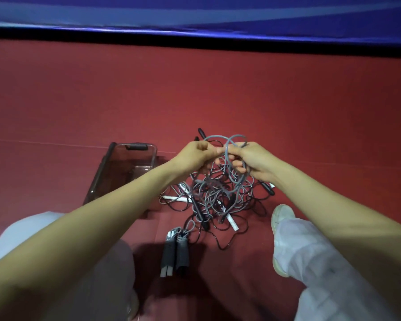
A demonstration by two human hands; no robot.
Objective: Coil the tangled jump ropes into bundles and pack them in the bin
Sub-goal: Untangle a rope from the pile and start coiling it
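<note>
A tangle of grey, black and white jump ropes (214, 198) lies on the red floor in front of me. My left hand (196, 156) and my right hand (252, 162) are raised above the pile, close together. Both grip loops of a grey rope (229, 144) that rises from the tangle. Two grey handles (175, 254) lie side by side nearest to me, their cord running up into the pile. A clear smoky plastic bin (125, 172) stands to the left of the pile, partly hidden behind my left forearm.
My knees in light trousers frame the scene, and a white shoe (281, 216) rests right of the pile. A black strip and a blue padded wall (195, 15) run across the far side of the red floor.
</note>
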